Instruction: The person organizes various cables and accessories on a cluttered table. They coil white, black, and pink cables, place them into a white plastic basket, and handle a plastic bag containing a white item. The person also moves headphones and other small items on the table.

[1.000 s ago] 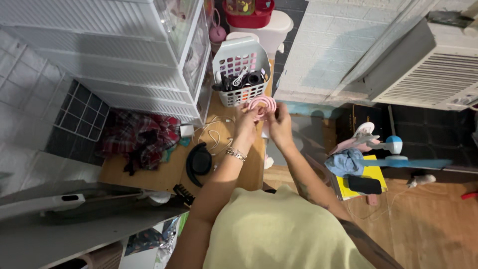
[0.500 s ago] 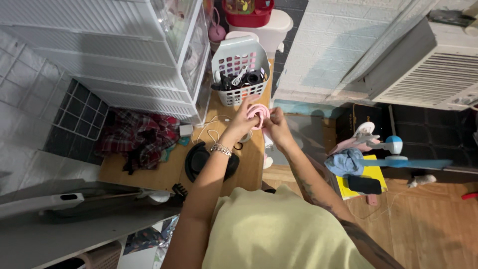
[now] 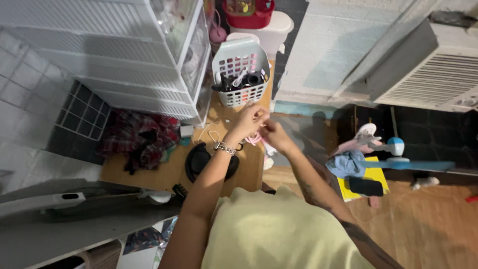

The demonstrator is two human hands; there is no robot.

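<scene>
Seen from above: we held our left hand (image 3: 249, 119) and right hand (image 3: 273, 135) together over the wooden bench (image 3: 169, 172), both pinching a small pink object (image 3: 255, 140) between their fingertips. It hung just in front of the white basket (image 3: 240, 74), beside the black round item (image 3: 198, 160).

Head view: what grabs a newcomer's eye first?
Both hands meet over the wooden table: the left hand, with a metal bracelet at its wrist, and the right hand work a small pink thing between them. Just beyond stands a white lattice basket full of dark cords. To the left, a crumpled plaid cloth lies on the table beside a white drawer unit.
</scene>
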